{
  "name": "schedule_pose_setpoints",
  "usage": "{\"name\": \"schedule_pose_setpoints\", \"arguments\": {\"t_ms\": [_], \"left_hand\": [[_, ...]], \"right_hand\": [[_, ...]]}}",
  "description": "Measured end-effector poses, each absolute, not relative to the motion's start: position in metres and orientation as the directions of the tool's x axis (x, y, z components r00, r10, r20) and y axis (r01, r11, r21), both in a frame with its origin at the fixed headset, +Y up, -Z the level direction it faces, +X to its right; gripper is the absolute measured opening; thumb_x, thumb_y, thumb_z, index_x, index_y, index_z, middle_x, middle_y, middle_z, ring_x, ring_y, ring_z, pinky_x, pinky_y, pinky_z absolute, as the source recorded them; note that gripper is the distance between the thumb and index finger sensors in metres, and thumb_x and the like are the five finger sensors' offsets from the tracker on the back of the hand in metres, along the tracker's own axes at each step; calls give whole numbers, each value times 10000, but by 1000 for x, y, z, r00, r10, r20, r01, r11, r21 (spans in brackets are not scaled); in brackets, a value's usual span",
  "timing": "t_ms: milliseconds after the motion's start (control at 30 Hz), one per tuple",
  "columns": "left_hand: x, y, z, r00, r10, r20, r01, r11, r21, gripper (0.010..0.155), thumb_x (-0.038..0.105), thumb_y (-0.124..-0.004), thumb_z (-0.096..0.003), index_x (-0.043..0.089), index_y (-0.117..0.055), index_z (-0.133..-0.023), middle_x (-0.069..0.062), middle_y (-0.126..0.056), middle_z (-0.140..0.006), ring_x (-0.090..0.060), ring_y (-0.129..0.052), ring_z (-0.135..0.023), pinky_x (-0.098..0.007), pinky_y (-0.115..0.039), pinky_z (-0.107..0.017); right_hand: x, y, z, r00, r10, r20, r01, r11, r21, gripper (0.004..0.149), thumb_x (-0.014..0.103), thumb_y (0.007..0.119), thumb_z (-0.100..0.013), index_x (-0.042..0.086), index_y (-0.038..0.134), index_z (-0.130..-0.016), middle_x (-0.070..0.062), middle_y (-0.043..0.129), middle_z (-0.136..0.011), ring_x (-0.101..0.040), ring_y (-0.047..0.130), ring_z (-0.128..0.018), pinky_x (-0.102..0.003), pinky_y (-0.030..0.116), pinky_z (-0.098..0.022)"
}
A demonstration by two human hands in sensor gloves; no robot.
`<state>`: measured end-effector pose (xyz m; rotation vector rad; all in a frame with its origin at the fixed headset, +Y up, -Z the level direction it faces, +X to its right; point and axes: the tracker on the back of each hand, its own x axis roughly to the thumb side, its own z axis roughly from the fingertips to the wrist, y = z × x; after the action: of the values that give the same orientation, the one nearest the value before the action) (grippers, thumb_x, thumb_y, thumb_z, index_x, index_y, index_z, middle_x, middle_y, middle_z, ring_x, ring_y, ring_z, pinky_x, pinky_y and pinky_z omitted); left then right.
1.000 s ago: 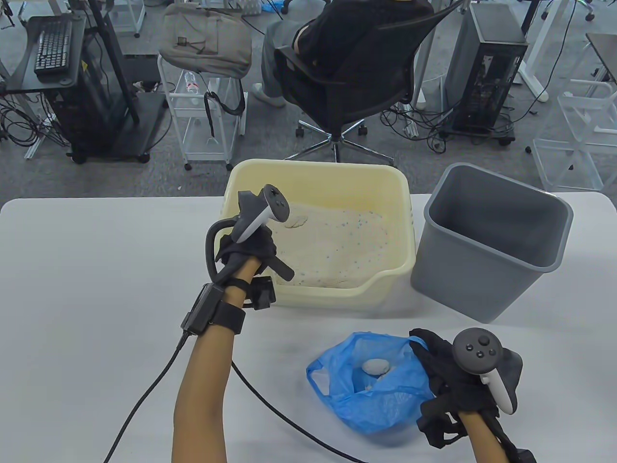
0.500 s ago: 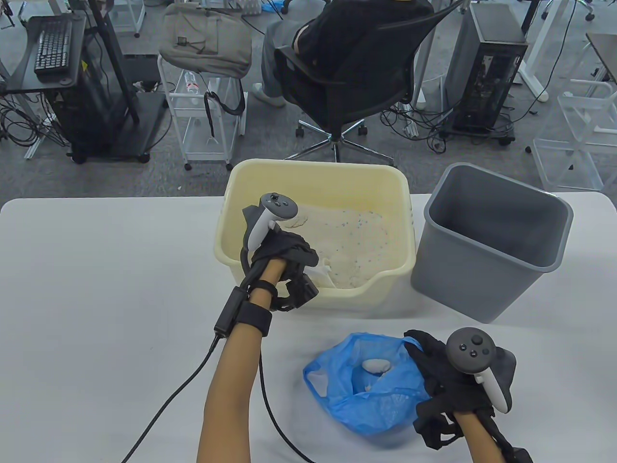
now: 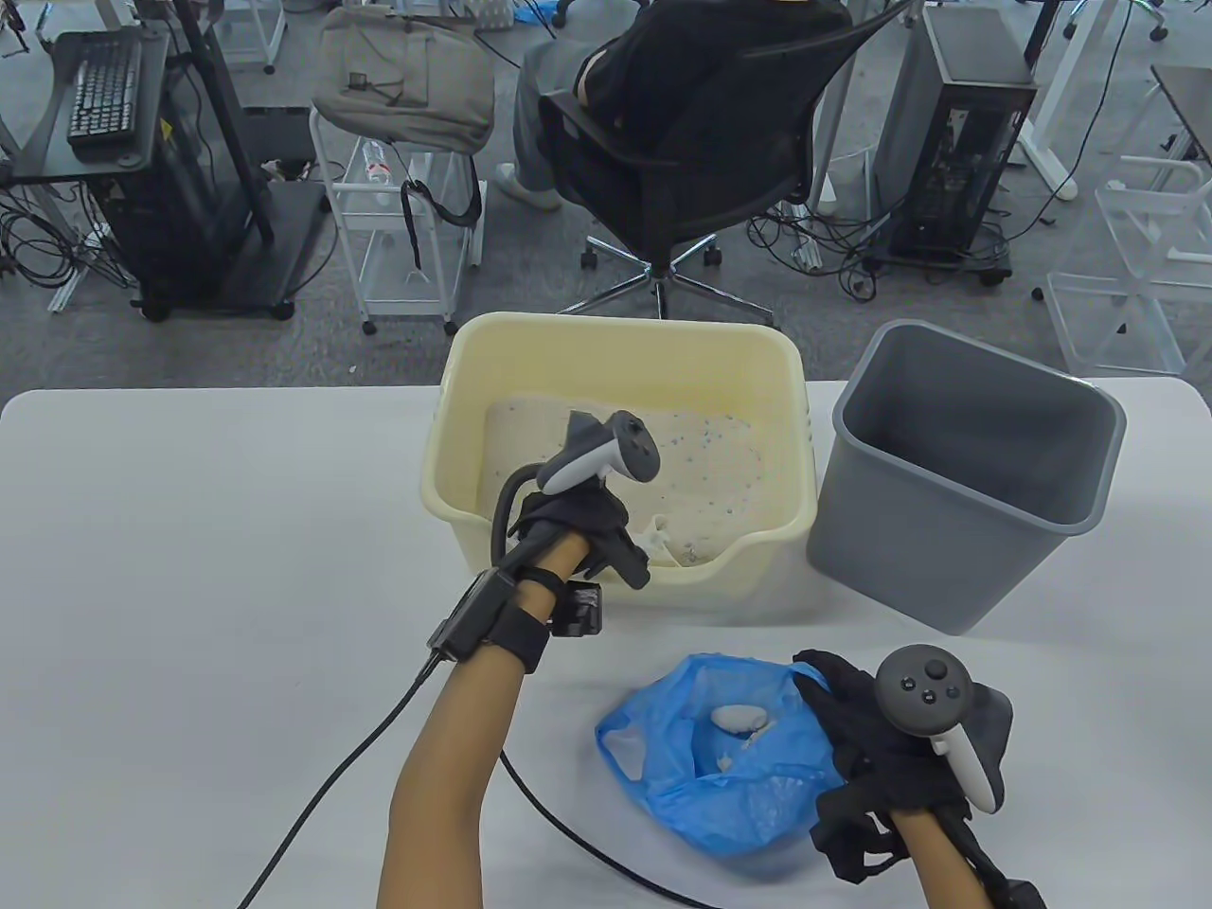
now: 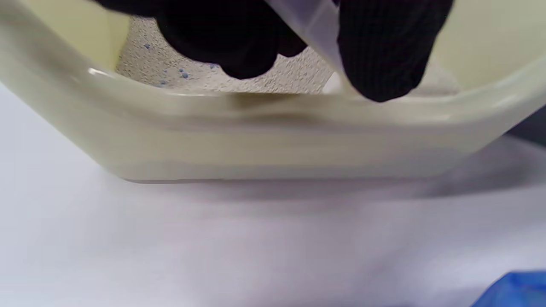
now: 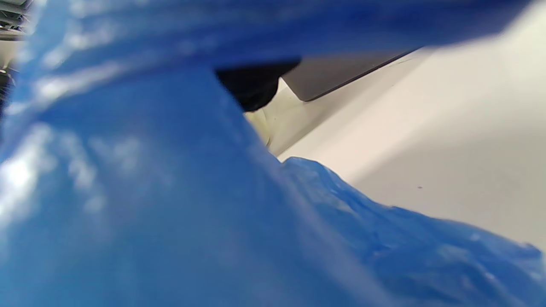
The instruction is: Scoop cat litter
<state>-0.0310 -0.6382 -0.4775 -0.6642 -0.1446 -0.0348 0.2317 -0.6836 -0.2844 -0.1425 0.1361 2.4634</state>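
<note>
Left grip (image 3: 578, 530): my fingers (image 4: 384, 47) closed round white scoop handle (image 4: 313, 30), over litter box (image 3: 530, 530) front rim.
Right grip (image 3: 871, 748): holding blue bag (image 3: 720, 767) edge, open on bench (image 3: 189, 568).
Litter (image 3: 701, 473): in box.
Writing: none legible.

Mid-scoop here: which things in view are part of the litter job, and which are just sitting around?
In the job:
- litter box with litter
- white scoop, held by the left hand
- blue bag, held open by the right hand, clumps inside

Just lying about:
- grey bin
- office chair
- backpack
</note>
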Motion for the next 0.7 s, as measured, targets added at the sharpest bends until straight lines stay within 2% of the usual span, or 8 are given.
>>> {"name": "schedule_pose_setpoints", "arguments": {"t_ms": [67,100,200,333,567,700], "left_hand": [[-27,-641,-477,986,-15,166,108,814,-571,599,413,-800,-541,172,-667,-1073,-53,-886,-730,-196,-892,-423,-306,-809,-241],[-30,-640,-478,979,40,198,76,835,-545,589,418,-795,-541,165,-689,-1063,-36,-898,-695,-163,-890,-398,-283,-813,-223],[-41,-640,-481,954,270,131,-147,801,-580,584,385,-801,-554,102,-706,-1056,-62,-896,-671,-149,-873,-370,-267,-807,-202],[-47,-649,-481,903,412,121,-268,762,-590,584,389,-785,-560,95,-700,-1058,-53,-892,-677,-137,-874,-372,-250,-814,-204],[-57,-646,-463,896,430,111,-335,818,-467,588,399,-766,-561,124,-677,-1073,-60,-880,-732,-154,-880,-400,-267,-823,-226],[-76,-636,-441,917,391,82,-360,898,-253,590,411,-757,-564,122,-670,-1071,-58,-876,-741,-150,-886,-385,-263,-824,-213]], "right_hand": [[232,-684,-284,-776,615,-139,-627,-777,63,422,458,713,-543,274,745,-921,36,956,-653,-31,954,-208,-211,826,-172],[232,-684,-284,-776,615,-140,-626,-777,61,423,457,714,-542,272,746,-921,34,956,-653,-31,954,-207,-211,826,-171],[230,-683,-285,-783,607,-137,-619,-782,71,422,461,710,-544,279,740,-924,40,953,-658,-26,952,-210,-208,826,-173],[227,-682,-284,-788,602,-128,-613,-787,71,422,463,708,-545,281,739,-925,43,952,-659,-25,952,-211,-206,826,-174],[230,-683,-283,-778,615,-127,-625,-778,61,423,461,709,-544,279,740,-924,40,952,-660,-28,953,-213,-208,826,-176],[231,-682,-283,-778,616,-126,-625,-779,50,421,460,711,-544,279,742,-923,40,953,-659,-28,954,-213,-209,827,-176]]}}
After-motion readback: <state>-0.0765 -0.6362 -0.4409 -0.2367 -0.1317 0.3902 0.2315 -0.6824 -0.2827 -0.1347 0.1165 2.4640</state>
